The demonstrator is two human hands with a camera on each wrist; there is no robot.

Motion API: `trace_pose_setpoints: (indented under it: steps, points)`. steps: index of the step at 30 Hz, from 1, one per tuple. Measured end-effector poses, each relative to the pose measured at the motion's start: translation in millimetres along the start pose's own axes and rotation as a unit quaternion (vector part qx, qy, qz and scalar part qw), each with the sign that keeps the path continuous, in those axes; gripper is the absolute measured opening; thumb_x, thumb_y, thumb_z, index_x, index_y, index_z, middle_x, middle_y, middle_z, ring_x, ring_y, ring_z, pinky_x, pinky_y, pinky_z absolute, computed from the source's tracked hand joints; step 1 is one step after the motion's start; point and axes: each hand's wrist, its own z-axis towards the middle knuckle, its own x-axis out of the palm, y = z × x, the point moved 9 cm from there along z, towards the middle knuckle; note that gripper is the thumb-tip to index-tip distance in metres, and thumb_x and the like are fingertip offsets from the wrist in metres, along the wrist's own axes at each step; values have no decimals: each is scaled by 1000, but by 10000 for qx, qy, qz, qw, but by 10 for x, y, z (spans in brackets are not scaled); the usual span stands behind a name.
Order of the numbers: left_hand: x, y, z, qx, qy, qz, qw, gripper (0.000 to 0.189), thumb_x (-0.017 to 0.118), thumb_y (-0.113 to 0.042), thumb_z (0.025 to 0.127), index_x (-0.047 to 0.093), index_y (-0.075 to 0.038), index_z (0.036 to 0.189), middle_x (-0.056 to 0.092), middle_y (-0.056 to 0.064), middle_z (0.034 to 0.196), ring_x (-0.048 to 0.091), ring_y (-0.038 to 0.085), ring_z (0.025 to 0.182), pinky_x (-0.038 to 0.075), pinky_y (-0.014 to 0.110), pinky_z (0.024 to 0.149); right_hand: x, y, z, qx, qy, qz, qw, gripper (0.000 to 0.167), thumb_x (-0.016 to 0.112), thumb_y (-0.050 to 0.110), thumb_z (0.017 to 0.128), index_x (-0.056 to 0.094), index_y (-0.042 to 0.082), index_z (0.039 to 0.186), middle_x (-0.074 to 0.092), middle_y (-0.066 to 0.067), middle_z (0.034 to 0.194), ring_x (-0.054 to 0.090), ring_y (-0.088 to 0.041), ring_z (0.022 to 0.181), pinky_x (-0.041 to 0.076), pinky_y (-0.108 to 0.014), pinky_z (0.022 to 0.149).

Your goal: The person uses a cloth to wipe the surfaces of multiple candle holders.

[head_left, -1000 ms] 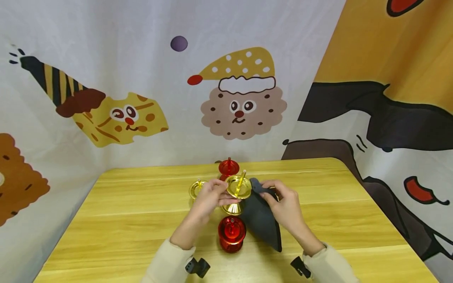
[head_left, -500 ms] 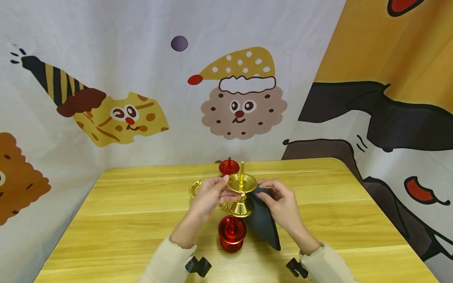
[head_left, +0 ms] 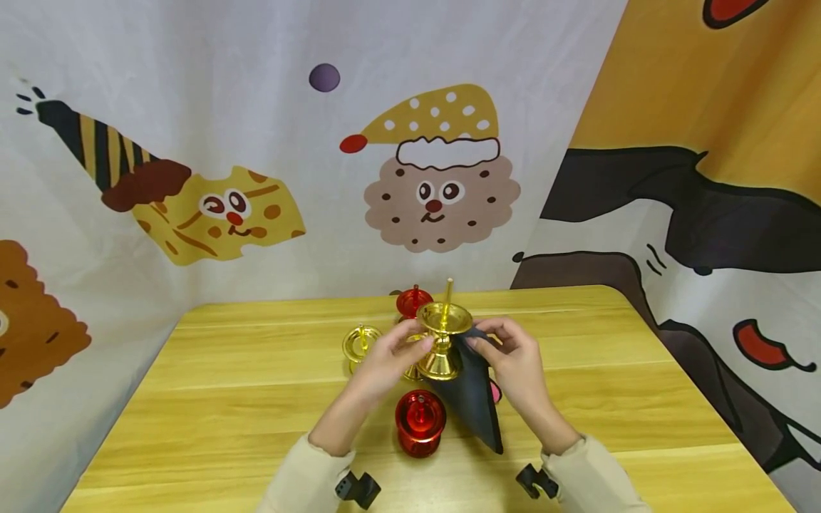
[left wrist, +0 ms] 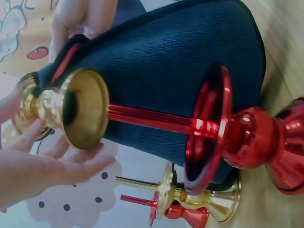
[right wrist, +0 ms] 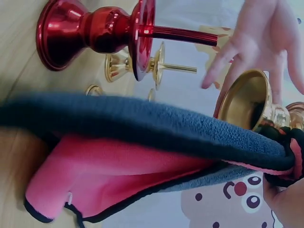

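Note:
My left hand (head_left: 390, 362) grips the stem of a shiny gold candlestick (head_left: 444, 318), raised above the table. It stands nearly upright, its thin spike pointing up from the dish. My right hand (head_left: 515, 365) pinches a dark blue-grey cloth (head_left: 471, 399) with black edging. That cloth presses against the candlestick's stem, just under the dish, and its lower end hangs towards the table. In the right wrist view, a pink lining (right wrist: 114, 164) shows inside the cloth's fold. The left wrist view shows the held candlestick's hollow base (left wrist: 88, 107).
A red candlestick (head_left: 420, 422) stands in front, below the hands. Another gold candlestick (head_left: 359, 343) is at the left, partly behind the left hand. A further gold one (head_left: 413, 370) is mostly hidden behind the held one. A second red candlestick (head_left: 413, 303) stands at the table's (head_left: 244, 370) back edge.
The held candlestick has risen, moved right and gone from tilted towards me to nearly upright. My right hand has shifted the cloth from beside the dish to the stem; its pink side now shows.

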Motion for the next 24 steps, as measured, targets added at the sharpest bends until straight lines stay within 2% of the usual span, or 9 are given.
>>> trace_pose_setpoints:
  steps: [2, 4, 8, 13, 18, 20, 24]
  points:
    - [46, -19, -14, 213, 316, 146, 9992, 49, 67, -13, 84, 47, -7, 128, 47, 14, 129, 45, 33, 117, 41, 45, 94, -3, 2, 7, 51, -39, -21, 10000, 17, 64, -14, 76, 58, -7, 91, 61, -16, 102, 61, -13, 91, 53, -23, 70]
    - [83, -38, -18, 363, 553, 91, 9978, 58, 71, -3, 78, 45, -8, 130, 47, 15, 127, 45, 34, 115, 43, 44, 92, -2, 15, 8, 27, -37, -144, 9999, 18, 66, -11, 77, 59, -5, 92, 61, -15, 103, 61, -13, 90, 53, -22, 68]
    - [77, -57, -30, 406, 580, 60, 9975, 68, 74, 1, 73, 43, -9, 133, 50, 16, 122, 49, 32, 106, 46, 40, 87, 45, 29, -19, -55, 212, -263, 9994, 22, 68, -6, 77, 60, -3, 97, 60, -13, 105, 60, -13, 90, 52, -22, 69]
    - [60, -49, -45, 301, 472, 152, 9983, 67, 76, -5, 73, 46, -13, 132, 53, 14, 117, 53, 29, 95, 51, 33, 75, 114, 12, -55, -136, 585, -107, 9981, 23, 67, -6, 78, 60, -5, 101, 57, -17, 109, 58, -15, 92, 51, -22, 72]
    - [71, -64, -81, 289, 246, 639, 9972, 64, 77, -10, 73, 49, -12, 130, 54, 11, 114, 55, 29, 91, 51, 34, 75, 127, -22, -65, 1, 513, -212, 9985, 20, 66, -7, 78, 61, -4, 97, 59, -15, 106, 58, -16, 92, 51, -21, 73]
    - [81, -94, -98, 354, 53, 1058, 9937, 64, 79, -13, 71, 50, -11, 128, 54, 10, 112, 56, 27, 89, 51, 34, 76, 153, 18, -77, -160, 472, -407, 9979, 20, 67, -10, 76, 62, -4, 95, 59, -15, 105, 58, -17, 92, 51, -21, 75]
    - [116, -177, -126, 563, -274, 1937, 9791, 65, 82, -20, 68, 51, -9, 125, 55, 11, 111, 59, 27, 86, 52, 33, 72, 230, 173, -114, -904, 443, -1097, 9889, 22, 69, -13, 72, 62, -3, 90, 58, -14, 102, 60, -20, 85, 51, -19, 73]
